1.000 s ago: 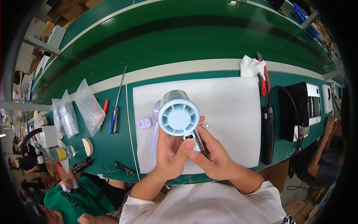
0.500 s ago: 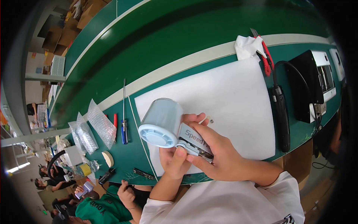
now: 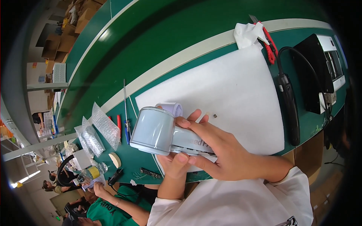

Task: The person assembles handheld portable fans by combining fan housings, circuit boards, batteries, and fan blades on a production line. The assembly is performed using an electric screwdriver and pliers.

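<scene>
Both hands hold a light-blue handheld fan-like appliance (image 3: 154,130) with a wide cylinder head and a short handle, tilted above the white mat (image 3: 241,83). My left hand (image 3: 174,165) is closed around its underside by the neck, thumb near the handle's lower edge, other fingers mostly hidden. My right hand (image 3: 230,156) grips the handle between thumb and fingers. Along the handle's lower edge a dark slot with inner parts shows. Partly hidden behind the head is a pale purple cylinder-shaped part (image 3: 174,108). A tiny dark metal piece (image 3: 215,116) lies on the mat beyond my right fingers.
Left of the mat lie a screwdriver (image 3: 127,132), bubble-wrap bags (image 3: 106,126) and a narrow circuit board (image 3: 151,173). To the right are a corded black tool (image 3: 289,113), red-handled pliers (image 3: 270,52) and a black-and-white machine (image 3: 313,71). A co-worker in green (image 3: 120,203) sits at left.
The appliance has turned so its vented end no longer faces up to view, and its head sits slightly lower and left. The purple part shows behind it. The co-worker's hands have moved together.
</scene>
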